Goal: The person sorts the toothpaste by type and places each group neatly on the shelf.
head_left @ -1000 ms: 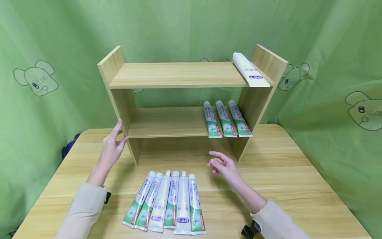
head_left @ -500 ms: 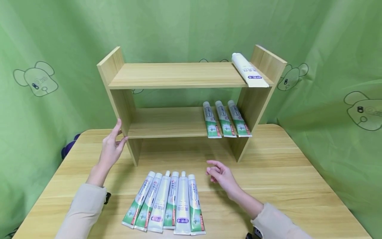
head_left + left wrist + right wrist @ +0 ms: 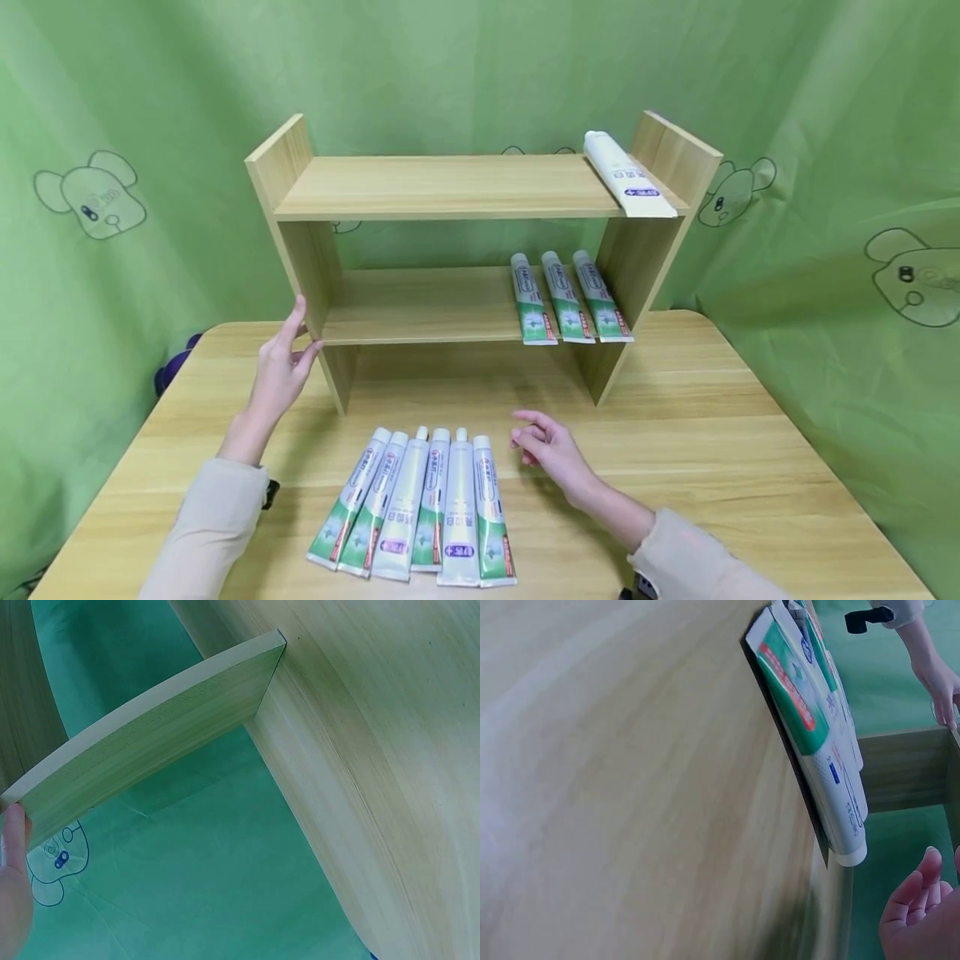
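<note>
My left hand (image 3: 276, 375) pinches the left side panel of a wooden shelf (image 3: 450, 200). Its thumb lies at the middle board's front corner. In the left wrist view a fingertip (image 3: 13, 825) touches a board's edge. My right hand (image 3: 555, 458) hovers over the table with loosely bent fingers, holding nothing. Nearest to it is a green-and-white toothpaste tube (image 3: 491, 508), the rightmost of several fanned on the table; two in this row are white with purple labels, one being a white toothpaste tube (image 3: 459, 508). The right wrist view shows the row edge-on.
On the middle board, three green-and-white tubes (image 3: 561, 296) lie side by side at the right. A large white tube (image 3: 626, 175) rests on the top board's right end. Behind the wooden table (image 3: 750, 475) hangs a green curtain (image 3: 420, 67). Something purple (image 3: 176, 367) sits past the table's left edge.
My right hand has drawn back from beneath the middle board, toward me and slightly left, closer to the row of tubes. The left hand and the tubes have stayed put.
</note>
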### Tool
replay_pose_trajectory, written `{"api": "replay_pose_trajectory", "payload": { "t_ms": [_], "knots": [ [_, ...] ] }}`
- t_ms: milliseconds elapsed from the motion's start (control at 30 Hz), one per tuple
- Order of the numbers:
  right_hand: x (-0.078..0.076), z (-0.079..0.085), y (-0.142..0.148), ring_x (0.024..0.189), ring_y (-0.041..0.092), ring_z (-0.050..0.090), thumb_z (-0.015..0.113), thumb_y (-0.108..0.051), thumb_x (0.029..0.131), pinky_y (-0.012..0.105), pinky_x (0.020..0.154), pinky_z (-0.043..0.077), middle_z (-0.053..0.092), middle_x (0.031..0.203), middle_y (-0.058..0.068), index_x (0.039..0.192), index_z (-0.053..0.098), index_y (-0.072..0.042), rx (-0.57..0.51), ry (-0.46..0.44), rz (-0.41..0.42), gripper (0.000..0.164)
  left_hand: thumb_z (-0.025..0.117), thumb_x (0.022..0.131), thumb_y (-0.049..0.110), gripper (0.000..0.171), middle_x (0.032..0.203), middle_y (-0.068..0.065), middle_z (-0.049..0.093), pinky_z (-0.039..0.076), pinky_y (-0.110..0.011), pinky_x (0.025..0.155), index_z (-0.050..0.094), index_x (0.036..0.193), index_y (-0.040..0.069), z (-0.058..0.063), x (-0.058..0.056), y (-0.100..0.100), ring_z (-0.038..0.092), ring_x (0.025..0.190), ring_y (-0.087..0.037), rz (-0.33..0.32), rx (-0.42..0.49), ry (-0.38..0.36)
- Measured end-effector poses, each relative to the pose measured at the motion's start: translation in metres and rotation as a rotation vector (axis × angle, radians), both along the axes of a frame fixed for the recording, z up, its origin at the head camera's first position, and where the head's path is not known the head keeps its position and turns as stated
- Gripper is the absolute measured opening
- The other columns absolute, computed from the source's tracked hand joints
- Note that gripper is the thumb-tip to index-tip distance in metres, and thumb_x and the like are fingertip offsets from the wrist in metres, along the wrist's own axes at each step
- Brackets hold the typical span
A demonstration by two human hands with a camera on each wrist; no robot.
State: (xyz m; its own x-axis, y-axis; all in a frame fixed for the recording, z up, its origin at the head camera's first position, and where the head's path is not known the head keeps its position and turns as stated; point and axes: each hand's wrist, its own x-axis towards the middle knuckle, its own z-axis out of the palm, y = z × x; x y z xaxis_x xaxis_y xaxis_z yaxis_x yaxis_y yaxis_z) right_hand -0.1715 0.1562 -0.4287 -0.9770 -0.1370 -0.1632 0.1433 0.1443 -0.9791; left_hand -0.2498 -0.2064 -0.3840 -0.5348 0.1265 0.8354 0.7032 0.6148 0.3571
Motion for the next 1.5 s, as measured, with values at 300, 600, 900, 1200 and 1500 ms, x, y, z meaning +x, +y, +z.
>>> {"api": "replay_pose_trajectory", "payload": {
  "t_ms": [300, 600, 900, 1200, 1500],
  "knots": [
    [0.006, -0.004, -0.001, 0.064, 0.010, 0.052, 0.057, -0.010, 0.088, 0.017, 0.060, 0.051, 0.062, 0.085, 0.005, 0.129, 0.042, 0.003, 0.005, -0.020, 0.034, 0.045, 0.061, 0.071, -0.022, 0.092, 0.124, -0.033, 0.046, 0.058, -0.044, 0.056, 0.025, 0.144, 0.021, -0.001, -0.001, 0.001, 0.059, 0.086, -0.049, -0.009, 0.021, -0.031],
    [0.006, -0.009, -0.003, 0.062, 0.009, 0.051, 0.057, -0.011, 0.088, 0.016, 0.057, 0.048, 0.063, 0.085, 0.006, 0.128, 0.043, 0.003, 0.033, -0.015, 0.059, 0.045, 0.061, 0.072, -0.021, 0.090, 0.125, -0.032, 0.046, 0.057, -0.044, 0.058, 0.026, 0.144, 0.019, 0.001, -0.001, 0.000, 0.059, 0.086, -0.049, -0.004, 0.029, -0.030],
    [0.008, -0.015, 0.000, 0.063, 0.012, 0.051, 0.058, -0.012, 0.088, 0.019, 0.057, 0.050, 0.062, 0.087, 0.010, 0.128, 0.042, 0.004, 0.060, -0.029, 0.083, 0.046, 0.061, 0.072, -0.021, 0.088, 0.124, -0.033, 0.046, 0.058, -0.037, 0.057, 0.025, 0.144, 0.015, 0.000, 0.001, -0.001, 0.061, 0.086, -0.046, 0.013, -0.013, -0.024],
    [0.010, -0.019, 0.000, 0.065, 0.013, 0.053, 0.059, -0.011, 0.087, 0.022, 0.060, 0.053, 0.060, 0.085, 0.009, 0.130, 0.037, 0.008, 0.076, -0.045, 0.148, 0.051, 0.060, 0.073, -0.020, 0.090, 0.126, -0.033, 0.045, 0.058, -0.038, 0.057, 0.023, 0.144, 0.019, 0.002, 0.000, -0.001, 0.060, 0.087, -0.047, 0.005, -0.016, -0.017],
    [0.014, -0.027, -0.003, 0.070, 0.015, 0.056, 0.061, -0.014, 0.085, 0.023, 0.063, 0.054, 0.060, 0.086, 0.009, 0.130, 0.034, 0.009, 0.097, -0.084, 0.223, 0.057, 0.060, 0.072, -0.022, 0.092, 0.125, -0.033, 0.045, 0.058, -0.037, 0.060, 0.022, 0.145, 0.020, 0.003, 0.003, -0.002, 0.061, 0.086, -0.046, 0.004, -0.026, -0.032]
  ]
}}
